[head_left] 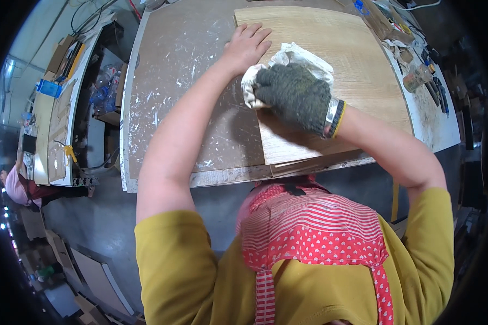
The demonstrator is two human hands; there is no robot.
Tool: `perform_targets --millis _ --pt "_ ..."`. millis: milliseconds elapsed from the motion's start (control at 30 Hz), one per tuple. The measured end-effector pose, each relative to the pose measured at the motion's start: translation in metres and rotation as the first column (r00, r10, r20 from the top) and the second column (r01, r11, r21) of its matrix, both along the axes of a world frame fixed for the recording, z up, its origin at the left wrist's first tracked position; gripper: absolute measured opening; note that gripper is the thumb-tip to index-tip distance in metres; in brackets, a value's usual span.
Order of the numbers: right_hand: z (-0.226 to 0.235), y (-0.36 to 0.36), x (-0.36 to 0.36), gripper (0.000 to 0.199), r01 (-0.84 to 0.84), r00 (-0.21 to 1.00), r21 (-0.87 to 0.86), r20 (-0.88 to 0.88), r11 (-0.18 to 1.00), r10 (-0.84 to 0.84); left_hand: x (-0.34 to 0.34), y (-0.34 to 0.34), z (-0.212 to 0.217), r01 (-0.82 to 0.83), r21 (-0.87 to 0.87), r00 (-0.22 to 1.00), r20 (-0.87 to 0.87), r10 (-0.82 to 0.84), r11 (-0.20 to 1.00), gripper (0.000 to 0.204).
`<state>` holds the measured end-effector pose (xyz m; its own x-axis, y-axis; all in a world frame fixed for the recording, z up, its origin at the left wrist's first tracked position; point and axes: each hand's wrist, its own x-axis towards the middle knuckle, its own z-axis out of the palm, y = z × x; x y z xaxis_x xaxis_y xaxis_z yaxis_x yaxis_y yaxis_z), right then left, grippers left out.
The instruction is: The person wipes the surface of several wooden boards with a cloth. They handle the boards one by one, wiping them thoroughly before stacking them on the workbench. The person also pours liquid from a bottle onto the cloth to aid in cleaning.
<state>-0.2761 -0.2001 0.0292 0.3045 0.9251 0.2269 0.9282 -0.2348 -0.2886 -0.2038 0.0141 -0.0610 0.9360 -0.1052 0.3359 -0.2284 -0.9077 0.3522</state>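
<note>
A light wood-grain board (358,70) lies on others like it, stacked at the right part of a paint-spattered worktable (184,49). My bare left hand (248,47) rests on the board's left edge near its far corner, fingers spread. In a dark work glove, my right hand (295,95) is closed on a crumpled white rag (301,53) and presses it against the board near the left edge. The rag bunches out past the fingers on the left and far sides. Part of the board's left edge is hidden by this hand.
On the right, a white side table (431,124) carries a glass jar (416,78), dark hand tools (438,92) and an open carton (387,24). At the left stand a bench (59,130) with a yellow tool (70,153) and a bin of plastic bottles (107,89). Another person (30,189) is beyond it.
</note>
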Motion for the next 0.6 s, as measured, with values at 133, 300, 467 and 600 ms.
perform_targets --millis 133,300,467,600 --pt "0.012 -0.033 -0.034 0.014 -0.301 0.930 0.017 0.226 0.954 0.289 -0.008 -0.007 0.009 -0.034 0.034 0.999 -0.023 0.035 0.999 0.048" --pt "0.019 -0.016 -0.005 0.015 -0.078 0.994 0.127 0.088 0.989 0.067 -0.002 0.001 0.009 0.026 0.084 0.999 0.018 -0.028 0.996 0.048" --pt "0.020 -0.078 -0.026 0.024 -0.365 0.912 0.023 -0.190 0.931 0.363 -0.008 -0.003 0.012 -0.028 0.090 1.000 -0.001 0.028 0.996 0.049" --pt "0.064 -0.183 0.011 0.029 0.328 0.700 -0.013 -0.668 0.945 -0.252 -0.014 -0.002 0.043 -0.030 0.153 0.989 -0.136 0.052 0.988 0.048"
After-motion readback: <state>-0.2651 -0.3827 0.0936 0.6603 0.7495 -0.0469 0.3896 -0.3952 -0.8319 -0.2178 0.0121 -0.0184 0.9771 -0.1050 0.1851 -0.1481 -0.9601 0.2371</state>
